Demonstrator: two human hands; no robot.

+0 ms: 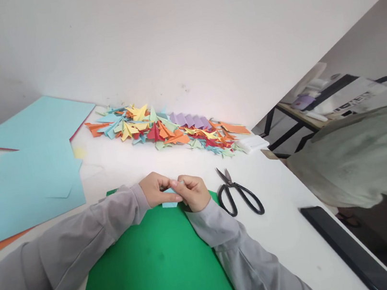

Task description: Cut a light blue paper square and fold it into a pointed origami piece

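Observation:
Between my two hands is a small piece of light blue paper, partly covered by the fingers. My left hand pinches it from the left, thumb and fingers closed on it. On its right side my right hand grips the same paper, the thumb lying over it near the left thumb. Both hands are over the far edge of a large green sheet. To the right of my right hand lie scissors with black handles, blades slightly apart and pointing away.
A long heap of small folded paper planes in several colours lies along the wall. Large light blue sheets cover the left of the white table. A black bar-shaped object is near the right edge. Beyond it is a person's pale green garment.

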